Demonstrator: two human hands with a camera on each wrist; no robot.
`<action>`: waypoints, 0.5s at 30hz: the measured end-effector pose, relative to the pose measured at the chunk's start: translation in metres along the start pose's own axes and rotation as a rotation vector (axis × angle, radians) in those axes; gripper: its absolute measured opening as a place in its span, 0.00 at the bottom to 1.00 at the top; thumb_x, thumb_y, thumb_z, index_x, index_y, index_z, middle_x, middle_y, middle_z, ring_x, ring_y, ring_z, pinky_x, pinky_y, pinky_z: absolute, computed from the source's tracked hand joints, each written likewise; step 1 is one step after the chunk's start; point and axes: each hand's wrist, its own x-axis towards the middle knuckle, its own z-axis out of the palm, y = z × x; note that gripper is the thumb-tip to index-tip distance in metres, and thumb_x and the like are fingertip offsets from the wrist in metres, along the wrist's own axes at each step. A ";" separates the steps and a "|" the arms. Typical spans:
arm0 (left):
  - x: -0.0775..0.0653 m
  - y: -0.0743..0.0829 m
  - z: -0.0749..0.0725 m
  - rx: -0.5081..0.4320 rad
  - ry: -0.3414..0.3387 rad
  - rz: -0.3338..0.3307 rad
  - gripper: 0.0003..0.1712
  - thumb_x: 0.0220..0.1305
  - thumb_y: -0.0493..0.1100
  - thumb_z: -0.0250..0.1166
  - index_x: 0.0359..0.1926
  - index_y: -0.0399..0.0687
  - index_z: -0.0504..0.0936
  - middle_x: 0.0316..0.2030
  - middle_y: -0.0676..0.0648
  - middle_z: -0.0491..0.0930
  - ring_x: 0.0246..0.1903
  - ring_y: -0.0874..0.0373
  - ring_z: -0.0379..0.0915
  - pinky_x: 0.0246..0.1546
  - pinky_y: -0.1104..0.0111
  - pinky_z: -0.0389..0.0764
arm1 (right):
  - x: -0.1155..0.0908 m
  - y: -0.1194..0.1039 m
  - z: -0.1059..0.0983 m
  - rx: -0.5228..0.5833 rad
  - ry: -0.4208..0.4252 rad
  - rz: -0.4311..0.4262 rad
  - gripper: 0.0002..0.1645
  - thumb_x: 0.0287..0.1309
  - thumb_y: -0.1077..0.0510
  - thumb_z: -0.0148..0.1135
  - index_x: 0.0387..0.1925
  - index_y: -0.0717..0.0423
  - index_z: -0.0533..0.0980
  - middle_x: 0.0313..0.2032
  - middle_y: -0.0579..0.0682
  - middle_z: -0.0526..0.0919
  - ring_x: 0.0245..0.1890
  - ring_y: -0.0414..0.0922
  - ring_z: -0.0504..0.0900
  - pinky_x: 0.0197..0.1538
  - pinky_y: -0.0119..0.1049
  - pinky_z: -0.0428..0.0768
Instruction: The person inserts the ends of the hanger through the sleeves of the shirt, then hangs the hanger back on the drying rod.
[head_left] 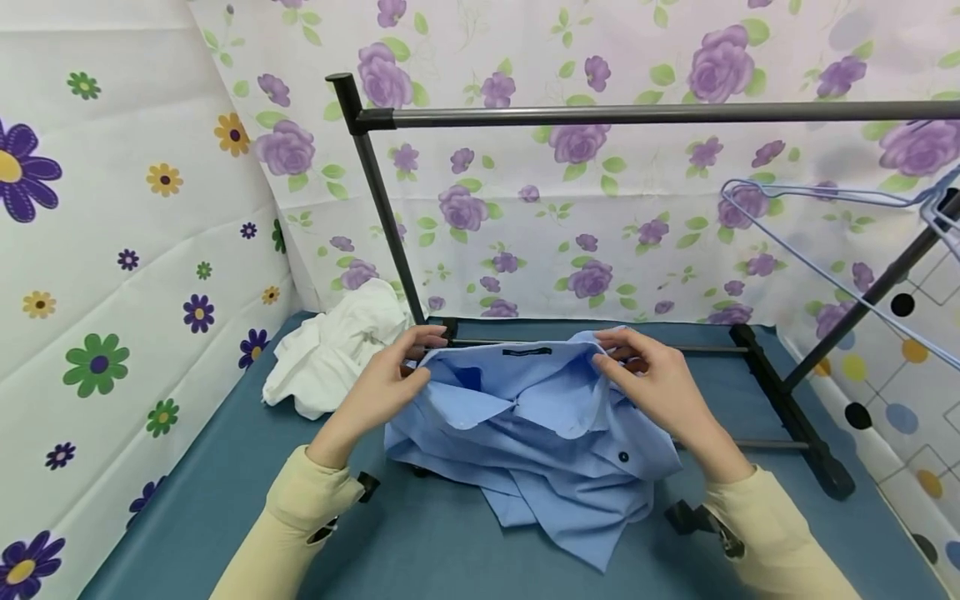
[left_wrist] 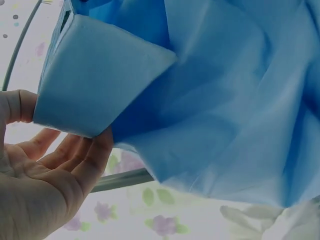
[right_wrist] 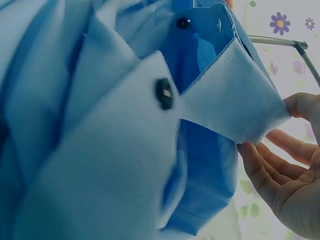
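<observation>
On the left, the crumpled white garment sits near the light-blue shirt, so a sideways pull on the shirt could drag the two together. The shirt lies bunched on the teal table cover between the hands, its collar raised at the top. Since only the collar is pinched, a slip at either end would probably let it collapse into the loose folds below. Further right, a snag seems possible if the draping cloth catches the clothes rack's foot, or if a lifted arm meets the blue wire hanger.

The left forearm angles in from the lower left; the left hand pinches its end of the collar, thumb on the near side, the other fingers close together behind and beneath. The right hand mirrors it, its forearm slanting in from the lower right, thumb and fingertips pinching the opposite end, the remaining fingers slightly bent. Both hands stand at similar height, palms turned inward, with the collar stretched between them.
</observation>
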 end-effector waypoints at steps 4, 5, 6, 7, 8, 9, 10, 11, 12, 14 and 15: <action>0.000 0.008 -0.007 -0.012 0.022 -0.015 0.33 0.68 0.30 0.53 0.72 0.52 0.66 0.64 0.43 0.74 0.57 0.43 0.75 0.50 0.51 0.77 | 0.003 -0.004 -0.005 -0.005 0.033 -0.013 0.18 0.70 0.52 0.63 0.58 0.48 0.80 0.48 0.48 0.85 0.37 0.41 0.83 0.40 0.30 0.79; 0.001 0.009 -0.008 -0.014 0.028 -0.013 0.33 0.68 0.30 0.53 0.73 0.52 0.65 0.65 0.43 0.73 0.57 0.42 0.75 0.51 0.50 0.77 | 0.004 -0.005 -0.006 -0.007 0.040 -0.018 0.18 0.70 0.52 0.63 0.58 0.48 0.80 0.47 0.48 0.86 0.37 0.41 0.83 0.41 0.29 0.79; 0.001 0.011 -0.010 -0.020 0.034 -0.009 0.34 0.68 0.29 0.53 0.73 0.52 0.65 0.65 0.42 0.73 0.57 0.42 0.75 0.52 0.50 0.77 | 0.005 -0.007 -0.007 -0.007 0.046 -0.020 0.18 0.70 0.52 0.63 0.58 0.49 0.80 0.47 0.48 0.86 0.37 0.41 0.83 0.40 0.28 0.78; 0.001 0.013 -0.011 -0.028 0.042 -0.006 0.34 0.68 0.29 0.53 0.73 0.52 0.65 0.65 0.42 0.73 0.57 0.41 0.75 0.52 0.49 0.77 | 0.006 -0.008 -0.009 -0.007 0.050 -0.026 0.18 0.70 0.52 0.63 0.58 0.49 0.81 0.47 0.48 0.86 0.37 0.41 0.83 0.40 0.28 0.78; 0.002 0.014 -0.012 -0.033 0.051 0.001 0.33 0.68 0.29 0.53 0.73 0.51 0.65 0.65 0.42 0.73 0.57 0.41 0.75 0.53 0.49 0.77 | 0.007 -0.009 -0.010 -0.005 0.055 -0.032 0.18 0.70 0.53 0.63 0.58 0.50 0.81 0.47 0.49 0.86 0.37 0.41 0.83 0.40 0.27 0.78; 0.002 0.015 -0.012 -0.042 0.057 0.004 0.33 0.68 0.29 0.52 0.73 0.51 0.65 0.65 0.41 0.73 0.57 0.42 0.75 0.53 0.49 0.77 | 0.008 -0.010 -0.011 -0.004 0.060 -0.038 0.17 0.70 0.53 0.63 0.58 0.50 0.81 0.47 0.49 0.86 0.37 0.40 0.83 0.40 0.27 0.78; 0.002 0.016 -0.013 -0.049 0.062 0.009 0.33 0.68 0.29 0.52 0.72 0.51 0.66 0.65 0.41 0.73 0.57 0.42 0.75 0.53 0.49 0.76 | 0.010 -0.011 -0.012 -0.003 0.066 -0.048 0.17 0.70 0.54 0.63 0.57 0.51 0.81 0.47 0.49 0.86 0.37 0.40 0.84 0.39 0.27 0.78; 0.002 0.018 -0.014 -0.055 0.068 0.014 0.33 0.68 0.28 0.52 0.72 0.51 0.66 0.65 0.41 0.73 0.57 0.42 0.75 0.53 0.49 0.76 | 0.011 -0.012 -0.013 -0.003 0.073 -0.057 0.17 0.70 0.55 0.64 0.57 0.51 0.81 0.46 0.49 0.86 0.36 0.40 0.84 0.37 0.27 0.78; 0.003 0.020 -0.015 -0.059 0.075 0.018 0.33 0.68 0.29 0.52 0.72 0.51 0.66 0.65 0.41 0.73 0.57 0.43 0.74 0.53 0.49 0.76 | 0.011 -0.013 -0.014 -0.004 0.079 -0.066 0.16 0.69 0.55 0.64 0.57 0.51 0.81 0.46 0.49 0.86 0.36 0.40 0.84 0.36 0.27 0.78; 0.003 0.021 -0.016 -0.059 0.086 0.034 0.33 0.68 0.28 0.51 0.71 0.51 0.67 0.65 0.41 0.74 0.56 0.45 0.75 0.53 0.50 0.76 | 0.013 -0.014 -0.016 -0.008 0.092 -0.082 0.16 0.69 0.56 0.64 0.56 0.51 0.82 0.45 0.49 0.86 0.35 0.39 0.84 0.36 0.27 0.78; 0.003 0.022 -0.017 -0.059 0.093 0.044 0.33 0.68 0.28 0.51 0.71 0.51 0.67 0.65 0.42 0.74 0.56 0.45 0.75 0.52 0.51 0.77 | 0.014 -0.016 -0.017 -0.008 0.099 -0.089 0.15 0.69 0.57 0.64 0.55 0.51 0.82 0.45 0.49 0.87 0.35 0.38 0.84 0.36 0.26 0.78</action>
